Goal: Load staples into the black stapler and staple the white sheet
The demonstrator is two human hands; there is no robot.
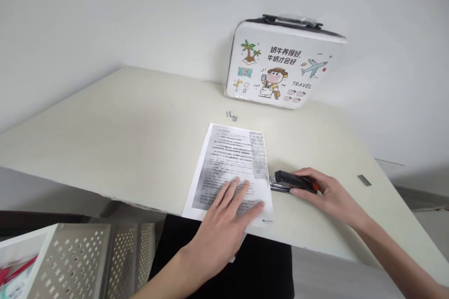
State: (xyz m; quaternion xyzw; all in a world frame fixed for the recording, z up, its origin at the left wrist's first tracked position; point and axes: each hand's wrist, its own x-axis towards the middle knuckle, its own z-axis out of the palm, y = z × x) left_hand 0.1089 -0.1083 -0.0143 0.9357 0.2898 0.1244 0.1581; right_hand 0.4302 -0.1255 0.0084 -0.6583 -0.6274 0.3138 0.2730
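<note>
A printed sheet of paper (pixel 231 163) lies on the pale table, its lower edge near the table's front edge. Flat on its lower half rests my left hand (pixel 228 210), fingers spread. To the right of the sheet is a black stapler (pixel 293 181) with a red part at its back end. My right hand (pixel 326 194) grips the stapler's back end, fingers above and thumb at its side. The stapler's front meets the right edge of the paper; whether the edge sits between its jaws I cannot tell.
A white cartoon-printed case (pixel 284 67) stands at the back against the wall. Small staple pieces (pixel 232 116) lie beyond the paper, and a strip of staples (pixel 364 180) lies at the right. White perforated baskets (pixel 73 257) stand below the table at lower left.
</note>
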